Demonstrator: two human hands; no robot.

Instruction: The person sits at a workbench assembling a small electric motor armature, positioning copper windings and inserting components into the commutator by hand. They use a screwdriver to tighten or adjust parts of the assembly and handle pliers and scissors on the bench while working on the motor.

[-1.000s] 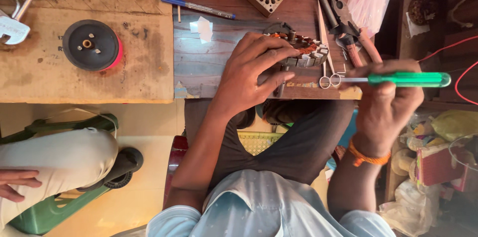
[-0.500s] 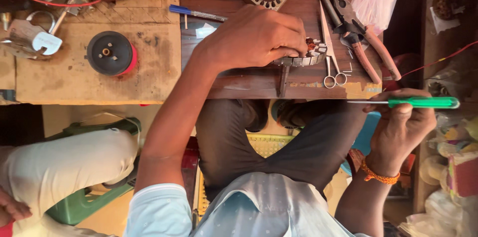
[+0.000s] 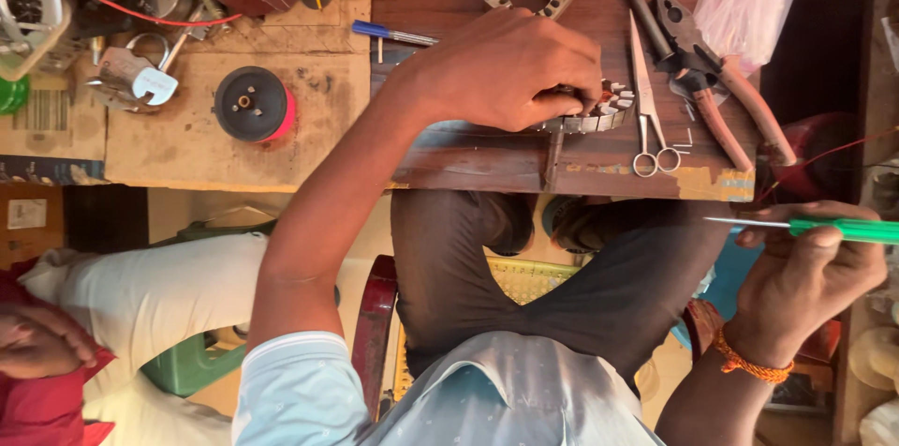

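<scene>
My screwdriver (image 3: pixel 843 229) has a glossy green plastic handle. The workbench (image 3: pixel 487 160) is worn, scratched wood; the scissors (image 3: pixel 648 99) are bare metal.

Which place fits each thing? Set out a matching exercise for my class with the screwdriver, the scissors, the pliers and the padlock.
Things:
1. green-handled screwdriver
2. scissors
3. pliers
4. padlock

Places:
A. far left of the bench, beside the black round part
B. in the right hand, off the bench
C. just right of the left hand
D. right end of the bench, orange handles

Pairs: 1-B, 2-C, 3-D, 4-A
</scene>
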